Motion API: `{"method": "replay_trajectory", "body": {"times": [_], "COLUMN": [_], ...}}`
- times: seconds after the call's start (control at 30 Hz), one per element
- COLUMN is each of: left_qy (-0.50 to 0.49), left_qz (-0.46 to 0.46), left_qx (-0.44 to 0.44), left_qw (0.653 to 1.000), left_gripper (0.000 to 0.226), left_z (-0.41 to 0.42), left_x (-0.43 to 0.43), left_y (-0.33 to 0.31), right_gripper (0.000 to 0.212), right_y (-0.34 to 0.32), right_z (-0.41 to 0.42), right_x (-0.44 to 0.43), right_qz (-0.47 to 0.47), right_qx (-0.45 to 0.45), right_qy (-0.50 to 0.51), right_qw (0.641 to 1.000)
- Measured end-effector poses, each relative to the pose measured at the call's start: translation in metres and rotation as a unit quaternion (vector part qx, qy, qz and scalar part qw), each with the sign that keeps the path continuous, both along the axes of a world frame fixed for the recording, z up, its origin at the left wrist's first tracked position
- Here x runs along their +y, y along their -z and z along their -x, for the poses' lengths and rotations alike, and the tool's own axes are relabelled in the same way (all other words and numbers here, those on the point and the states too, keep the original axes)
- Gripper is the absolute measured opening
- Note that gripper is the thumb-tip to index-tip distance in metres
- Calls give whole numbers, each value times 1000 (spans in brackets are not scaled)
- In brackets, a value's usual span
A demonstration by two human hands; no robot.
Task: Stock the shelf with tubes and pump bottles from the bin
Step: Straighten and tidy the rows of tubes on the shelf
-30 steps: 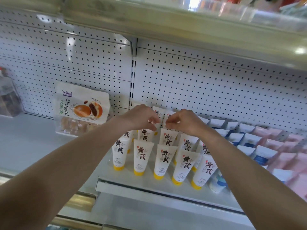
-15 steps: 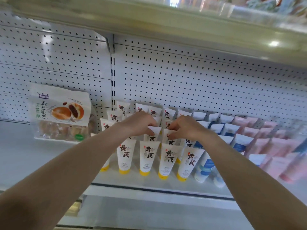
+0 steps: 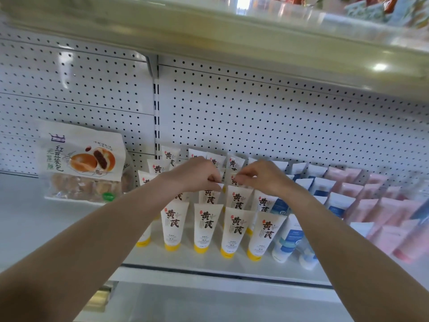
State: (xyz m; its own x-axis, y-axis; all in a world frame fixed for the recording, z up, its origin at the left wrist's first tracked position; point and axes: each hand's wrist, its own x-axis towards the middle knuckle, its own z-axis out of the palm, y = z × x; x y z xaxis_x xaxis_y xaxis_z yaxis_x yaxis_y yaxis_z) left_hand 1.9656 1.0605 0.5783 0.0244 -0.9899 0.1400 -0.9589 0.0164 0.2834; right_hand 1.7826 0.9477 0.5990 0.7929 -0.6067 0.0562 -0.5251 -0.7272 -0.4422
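Yellow-capped tubes, cap-down, in rows

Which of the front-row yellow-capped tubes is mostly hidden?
The leftmost tube: the left forearm covers its label, while the other four show full labels.

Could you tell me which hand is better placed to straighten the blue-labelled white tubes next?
Right, probably. Both hands pinch yellow-capped white tubes, but the right hand sits nearer the blue-labelled white tubes on its side; the left hand must reach across.
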Motion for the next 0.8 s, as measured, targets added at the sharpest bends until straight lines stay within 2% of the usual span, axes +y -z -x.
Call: {"method": "replay_trajectory", "body": {"times": [0.1, 0.23, 0.5, 0.63, 0.8], "left_qy": [1, 2, 9, 1, -2], "left_qz": [60, 84, 34, 13, -27], "left_qx": [44, 32, 7, -25, -59], "left_qw": [997, 996, 999, 1000, 998], "left_gripper": [15, 18, 31, 29, 24], "left_z": [0, 0, 7, 14, 20], "left_x": [-6, -22, -58, -71, -81], "left_y": [-9, -15, -10, -8, -5], "right_gripper": [16, 19, 27, 32, 28], "right_y": [-10, -17, -9, -1, 10], "right_z": [1, 11, 27, 22, 9], "right_x": [-15, -32, -47, -55, -62], "right_qz": [29, 41, 25, 24, 51], "right_qx": [-51, -66, -1, 47, 102], "right_qy": [42, 85, 94, 66, 40], "right_qw": [997, 993, 995, 996, 993]}}
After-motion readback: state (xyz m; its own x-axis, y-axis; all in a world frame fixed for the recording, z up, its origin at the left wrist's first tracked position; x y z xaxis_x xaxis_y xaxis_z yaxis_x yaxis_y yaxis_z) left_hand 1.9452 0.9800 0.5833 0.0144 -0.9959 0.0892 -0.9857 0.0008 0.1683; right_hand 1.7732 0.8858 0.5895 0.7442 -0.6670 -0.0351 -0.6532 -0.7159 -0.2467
